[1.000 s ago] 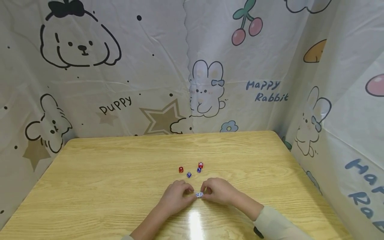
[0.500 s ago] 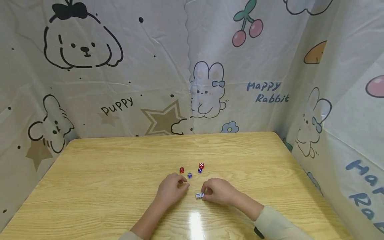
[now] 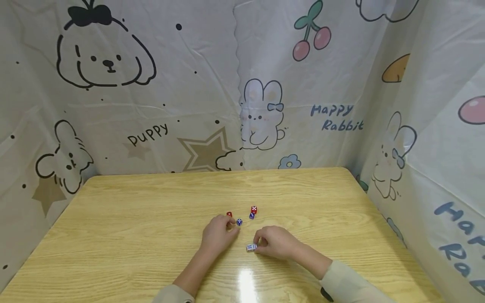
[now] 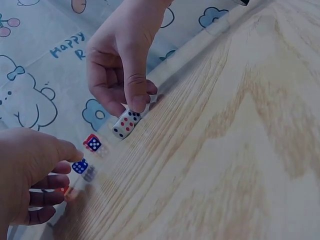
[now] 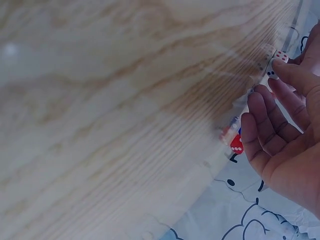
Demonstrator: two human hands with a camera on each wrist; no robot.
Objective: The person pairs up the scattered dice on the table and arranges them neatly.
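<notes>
Two white dice [image 3: 251, 248] sit side by side on the table, and my right hand [image 3: 278, 243] pinches the right-hand one between thumb and fingers. In the left wrist view the white dice [image 4: 126, 124] show red and blue dots. My left hand [image 3: 217, 235] is beside a blue die [image 3: 239, 222], thumb and forefinger apart around its near side. From the left wrist, a fingertip appears at that blue die [image 4: 80, 166]; whether it touches is unclear. A red die [image 3: 229, 214] is partly hidden behind the left fingers.
Farther right, another blue die [image 3: 251, 216] lies against a second red die [image 3: 254, 209]. The wooden table [image 3: 132, 227] ends at a patterned cloth [image 3: 204, 97] hanging behind it and along both sides.
My left hand has left the white dice and moved away to the left, reaching the blue die and partly covering the red one. The right hand keeps its place at the white dice.
</notes>
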